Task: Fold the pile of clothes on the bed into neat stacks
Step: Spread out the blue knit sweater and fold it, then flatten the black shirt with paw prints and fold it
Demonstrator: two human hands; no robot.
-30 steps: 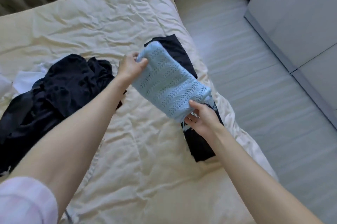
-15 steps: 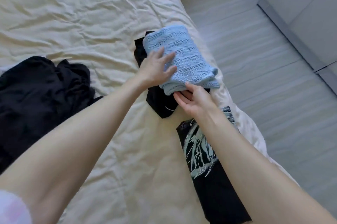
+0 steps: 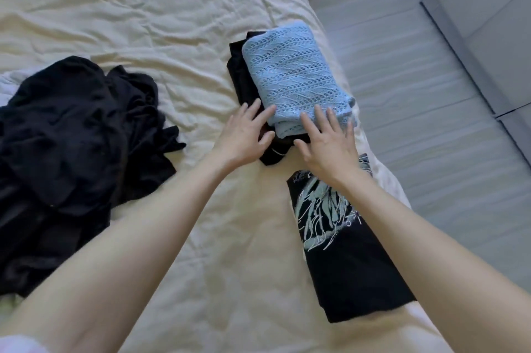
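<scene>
A folded light-blue knit top (image 3: 293,76) lies on a folded black garment (image 3: 242,85) near the bed's right edge. My left hand (image 3: 244,134) has straight fingers at the stack's near left corner, fingertips touching the blue knit and the black cloth. My right hand (image 3: 327,145) lies flat with spread fingers on the blue knit's near edge. A folded black T-shirt with a pale print (image 3: 344,237) lies closer to me, partly under my right forearm. An unfolded heap of black clothes (image 3: 66,157) sits on the left.
The cream bedsheet (image 3: 143,22) is wrinkled, with bare sheet between the heap and the stack. Something white (image 3: 11,85) peeks out behind the heap at the far left. Grey floor (image 3: 416,122) runs along the bed's right side, and a pale cabinet (image 3: 488,22) stands beyond it.
The blue knit went from being held in the air to lying on the black garment. Both hands have let go and now lie flat at its near edge.
</scene>
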